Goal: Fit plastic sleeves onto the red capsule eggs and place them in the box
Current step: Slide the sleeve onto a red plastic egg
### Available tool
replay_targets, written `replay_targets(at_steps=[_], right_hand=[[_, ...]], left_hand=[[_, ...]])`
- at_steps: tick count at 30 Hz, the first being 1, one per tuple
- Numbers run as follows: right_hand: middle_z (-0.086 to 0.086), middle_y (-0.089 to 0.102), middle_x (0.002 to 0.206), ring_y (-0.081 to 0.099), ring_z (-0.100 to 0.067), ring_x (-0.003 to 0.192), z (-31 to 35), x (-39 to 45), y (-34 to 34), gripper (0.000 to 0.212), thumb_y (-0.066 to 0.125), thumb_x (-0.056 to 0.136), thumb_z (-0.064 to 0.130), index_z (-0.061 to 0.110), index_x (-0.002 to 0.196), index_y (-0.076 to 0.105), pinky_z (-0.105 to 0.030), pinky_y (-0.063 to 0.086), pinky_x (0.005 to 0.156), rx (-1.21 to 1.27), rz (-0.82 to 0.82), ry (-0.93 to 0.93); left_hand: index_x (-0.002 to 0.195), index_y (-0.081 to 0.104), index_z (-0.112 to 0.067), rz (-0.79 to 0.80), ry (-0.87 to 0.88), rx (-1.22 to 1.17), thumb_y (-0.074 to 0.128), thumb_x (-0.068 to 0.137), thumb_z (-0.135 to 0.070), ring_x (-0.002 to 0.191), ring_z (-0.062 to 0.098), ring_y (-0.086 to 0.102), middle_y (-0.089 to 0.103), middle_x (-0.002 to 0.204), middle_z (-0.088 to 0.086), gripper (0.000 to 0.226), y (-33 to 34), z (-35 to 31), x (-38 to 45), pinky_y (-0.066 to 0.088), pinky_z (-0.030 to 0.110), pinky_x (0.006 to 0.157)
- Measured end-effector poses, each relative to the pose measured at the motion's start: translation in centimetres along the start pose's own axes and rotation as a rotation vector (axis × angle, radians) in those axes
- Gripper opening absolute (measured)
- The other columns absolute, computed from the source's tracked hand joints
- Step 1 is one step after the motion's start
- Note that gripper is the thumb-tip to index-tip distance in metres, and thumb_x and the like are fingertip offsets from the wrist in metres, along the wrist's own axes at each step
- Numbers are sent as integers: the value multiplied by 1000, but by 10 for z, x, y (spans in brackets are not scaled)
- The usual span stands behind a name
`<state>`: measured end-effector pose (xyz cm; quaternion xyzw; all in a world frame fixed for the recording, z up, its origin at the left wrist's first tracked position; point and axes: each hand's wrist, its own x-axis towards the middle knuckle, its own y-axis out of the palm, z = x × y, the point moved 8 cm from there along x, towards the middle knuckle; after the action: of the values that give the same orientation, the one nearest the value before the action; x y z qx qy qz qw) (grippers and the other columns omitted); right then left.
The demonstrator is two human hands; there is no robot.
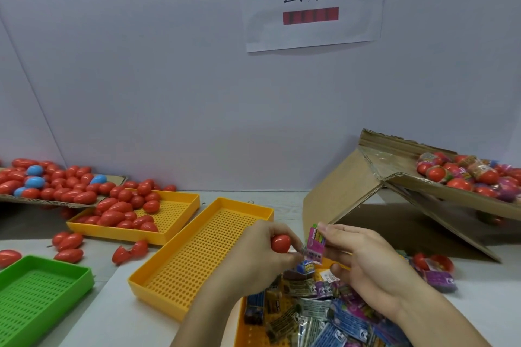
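The left hand [262, 251] holds a red capsule egg [280, 244] in its grip, the fingers curled around it so that only the rounded end shows. Just to the right of it, the right hand [363, 259] pinches a printed plastic sleeve [316, 244] between thumb and fingers; the sleeve stands upright and its lower left edge is very near the egg, but I cannot tell if they touch. Both hands are above the near orange tray [242, 327], which is full of loose sleeves [318, 313]. To the left lies an empty orange tray [203, 251], and farther left another orange tray [180, 205] with many red eggs [124, 211]. The cardboard box [423, 191] is at the far right, tilted, with sleeved eggs [465, 175] inside. A green tray [42, 296] is at the near left on the surface [118, 318].
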<state>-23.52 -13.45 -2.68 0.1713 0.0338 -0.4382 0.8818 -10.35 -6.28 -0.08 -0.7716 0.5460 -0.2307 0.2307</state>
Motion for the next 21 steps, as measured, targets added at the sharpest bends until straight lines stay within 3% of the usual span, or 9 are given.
replay_targets(at_steps=[3, 6, 9, 12, 17, 19, 21], right_hand=[[-4, 72, 80, 63, -14, 69, 3, 1, -7, 22, 72, 81, 25, 9, 97, 72, -26, 40, 57, 43, -43, -26], [-6, 72, 83, 63, -16, 72, 3, 1, -9, 20, 70, 86, 22, 8, 100, 72, -26, 41, 57, 60, -58, -41], [-8, 74, 83, 67, -14, 71, 2, 0, -2, 22, 72, 82, 21, 7, 99, 72, -27, 41, 58, 43, -10, -42], [-5, 71, 79, 65, -13, 70, 1, -1, 5, 25, 77, 69, 23, 9, 90, 76, -26, 43, 58, 53, 39, -35], [-1, 67, 72, 61, -10, 67, 7, 3, -7, 28, 75, 63, 25, 10, 87, 71, -27, 41, 59, 149, -67, -93], [0, 69, 71, 60, -13, 72, 10, 3, -11, 27, 74, 63, 27, 12, 86, 70, -28, 40, 61, 172, -107, -119], [2, 70, 69, 60, -14, 74, 10, 3, -14, 19, 73, 71, 25, 13, 85, 69, -28, 40, 61, 170, -135, -133]], left_hand=[[91, 74, -31, 65, -42, 80, 77, 84, -23, 83, 9, 65, 61, 104, -10, 11, 4, 8, -1, 55, 14, 66], [99, 70, -38, 65, -28, 40, 77, 82, -35, 85, 11, 67, 58, 110, -15, 19, 3, 3, -3, 54, 13, 64], [92, 71, -42, -21, 37, -94, 76, 79, -52, 80, 5, 65, 66, 93, -15, 17, -3, -9, -3, 56, 16, 67], [85, 75, -34, -74, 73, -85, 78, 81, -41, 75, 7, 63, 69, 86, -10, 9, -5, -12, -1, 57, 26, 68], [76, 71, -35, -70, 22, 17, 79, 83, -29, 74, -2, 61, 65, 89, -14, 12, -6, -4, 1, 49, 9, 60], [83, 72, -32, 6, -21, 76, 81, 80, -30, 77, 2, 63, 65, 91, -13, 10, -2, 2, 1, 50, 9, 61], [96, 72, -30, 119, -57, 135, 85, 74, -37, 81, 2, 62, 62, 95, -17, 27, 5, 7, -2, 51, 10, 64]])
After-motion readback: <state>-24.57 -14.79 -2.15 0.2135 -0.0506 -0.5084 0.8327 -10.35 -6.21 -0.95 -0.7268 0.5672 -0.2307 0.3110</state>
